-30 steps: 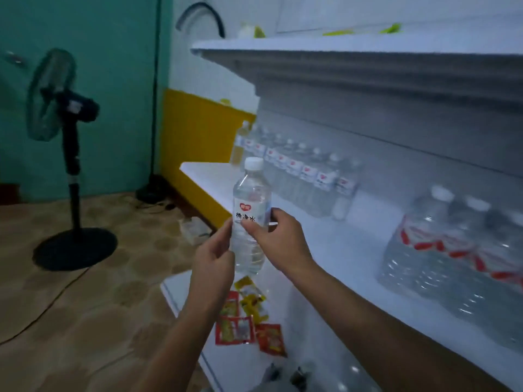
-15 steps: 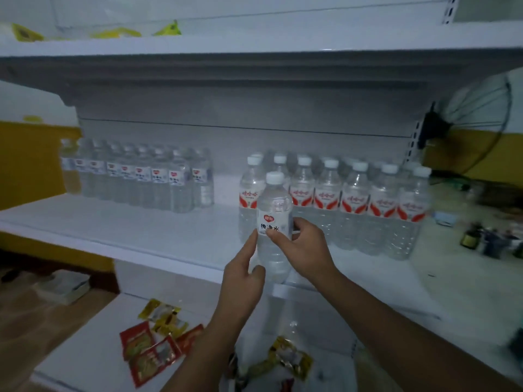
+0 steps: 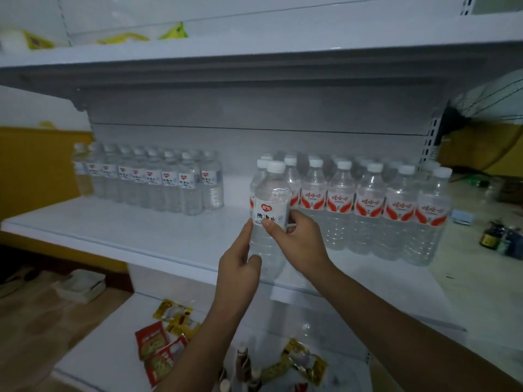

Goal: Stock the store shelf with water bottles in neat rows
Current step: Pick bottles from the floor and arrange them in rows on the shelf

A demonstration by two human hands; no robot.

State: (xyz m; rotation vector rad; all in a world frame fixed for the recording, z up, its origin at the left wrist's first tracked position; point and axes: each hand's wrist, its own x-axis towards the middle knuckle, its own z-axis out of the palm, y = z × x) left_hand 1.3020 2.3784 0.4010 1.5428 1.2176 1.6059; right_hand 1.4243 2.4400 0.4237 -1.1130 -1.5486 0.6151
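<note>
A clear water bottle [image 3: 271, 199] with a white cap and a white label is held upright over the front edge of the white middle shelf [image 3: 147, 233]. My left hand [image 3: 240, 267] grips its lower body from the left. My right hand [image 3: 300, 241] pinches it at the label from the right. A row of matching white-label bottles [image 3: 158, 182] stands at the back left of the shelf. Red-label bottles [image 3: 373, 207] stand in rows on the right, just behind the held bottle.
An upper shelf [image 3: 254, 46] overhangs, with yellow packets on it. The lower shelf [image 3: 107, 360] carries red and yellow snack packets [image 3: 161, 343] and small dark bottles. A fan [image 3: 486, 114] is at the far right, a white box [image 3: 82, 287] lies on the floor at left.
One second ago I faced along the shelf toward a standing fan; my view has turned to face the shelf. Both hands have kept hold of the bottle and brought it before the red-label rows.
</note>
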